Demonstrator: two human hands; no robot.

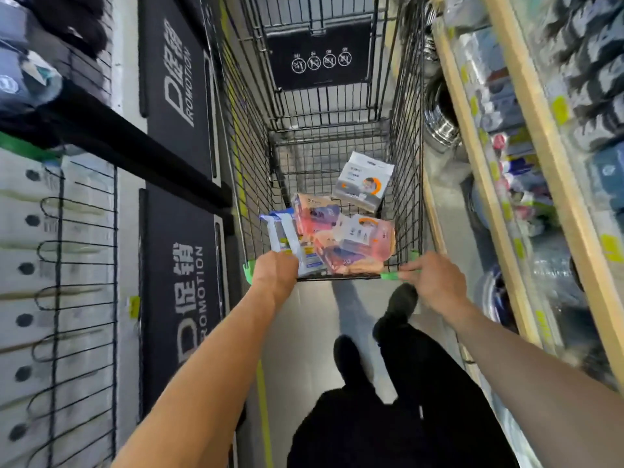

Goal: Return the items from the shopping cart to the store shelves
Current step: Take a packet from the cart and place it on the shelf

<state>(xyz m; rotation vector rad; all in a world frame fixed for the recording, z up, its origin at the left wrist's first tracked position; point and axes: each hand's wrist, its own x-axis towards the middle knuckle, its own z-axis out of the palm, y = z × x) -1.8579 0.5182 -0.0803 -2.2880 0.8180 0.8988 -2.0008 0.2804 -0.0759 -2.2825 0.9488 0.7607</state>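
We steer the cart down the aisle, left hand wrapped on the handle, right hand pinching it; packs piled mid-frame, shelves right.

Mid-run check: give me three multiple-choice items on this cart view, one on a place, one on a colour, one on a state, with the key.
1. Where does the grey-and-white box with the orange mark lie in the black wire shopping cart?
A. Beyond the pink packets
B. Under the handle
C. On the floor

2. What colour are the plastic end caps on the cart handle?
A. Red
B. Green
C. Yellow

3. What is the bare left hand doing?
A. Lifting a packet
B. Hanging free
C. Gripping the cart handle

Key: 1 A, the box rests farther from the handle than the pink plastic packets. 2 B, both caps show bright green. 3 C, the left hand wraps the handle, with the bare right hand at the other end.
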